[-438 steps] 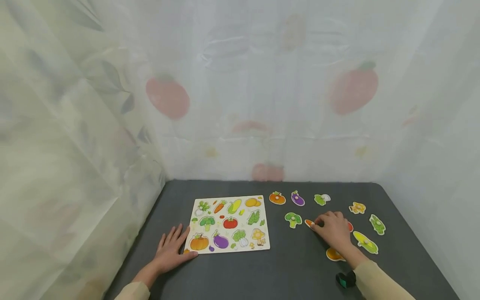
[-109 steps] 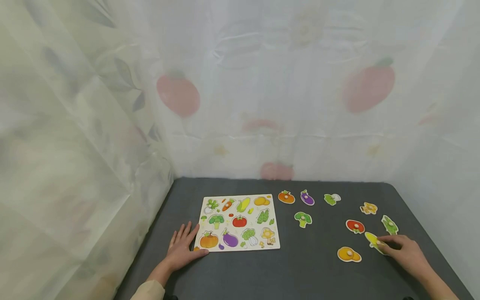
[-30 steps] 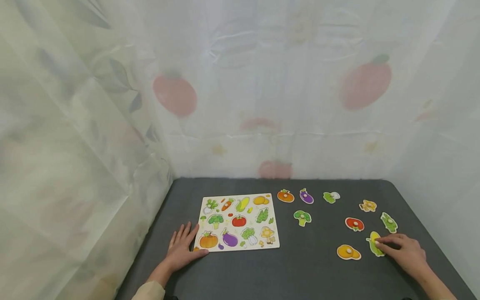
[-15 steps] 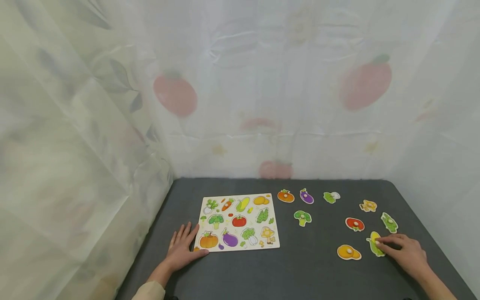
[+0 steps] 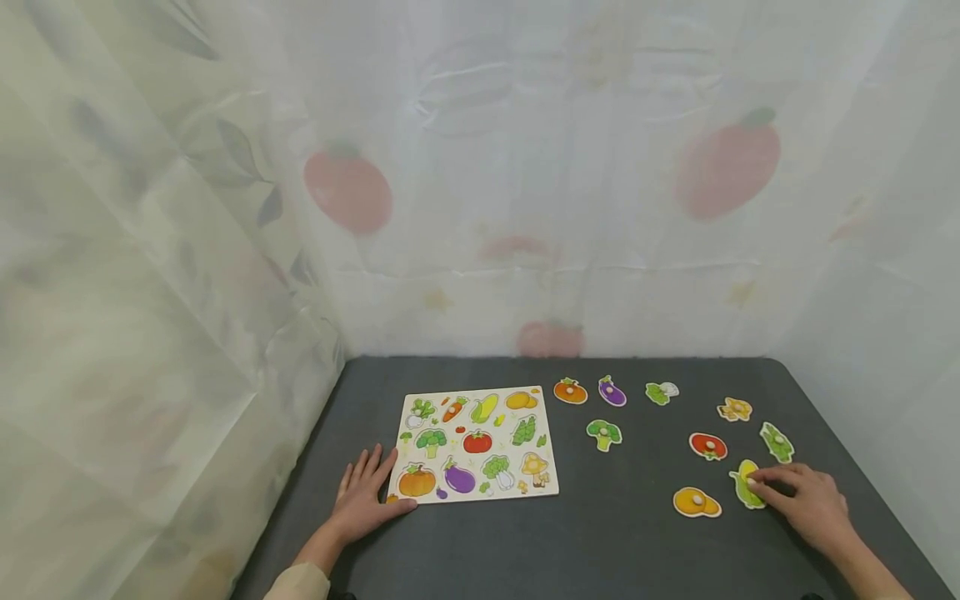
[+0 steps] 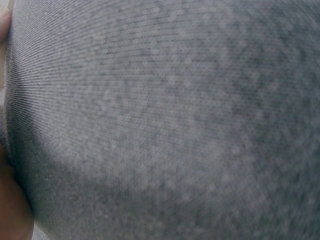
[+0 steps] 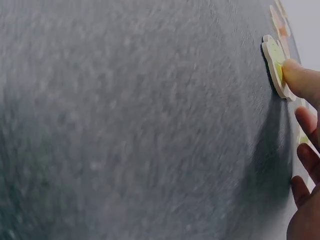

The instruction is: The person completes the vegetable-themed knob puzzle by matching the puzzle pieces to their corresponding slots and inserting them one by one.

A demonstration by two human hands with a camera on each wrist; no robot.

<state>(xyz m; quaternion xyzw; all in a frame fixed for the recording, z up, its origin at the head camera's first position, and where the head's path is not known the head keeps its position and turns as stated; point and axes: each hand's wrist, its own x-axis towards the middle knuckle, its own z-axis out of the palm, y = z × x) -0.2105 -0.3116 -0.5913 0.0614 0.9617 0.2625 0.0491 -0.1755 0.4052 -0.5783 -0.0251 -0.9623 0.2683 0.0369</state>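
Note:
My left hand (image 5: 360, 500) lies spread over the lower left corner of a vegetable puzzle board (image 5: 502, 437), fingers straight. A carrot piece (image 5: 453, 409) with its knob sits in the board's top row. At the right, my right hand (image 5: 806, 504) pinches the knob of a corn piece (image 5: 743, 493) between thumb and fingers. In the right wrist view the corn piece (image 7: 274, 62) stands out edge-on above its shadow, thumb against it. Only a strip of the left hand (image 6: 12, 210) enters the left wrist view.
Around the corn piece lie a potato piece (image 5: 696, 503), a tomato piece (image 5: 708, 447), a pea piece (image 5: 777, 442) and a mushroom piece (image 5: 734, 409). Farther left are broccoli (image 5: 603, 433), pumpkin (image 5: 570, 392), eggplant (image 5: 612, 392) and cabbage (image 5: 660, 393) pieces. Curtains edge the dark table (image 5: 600, 542).
The carrot piece, under my right hand at first, now sits in the board. My right hand has moved to the corn piece, which has turned more upright. The left hand stays at the board.

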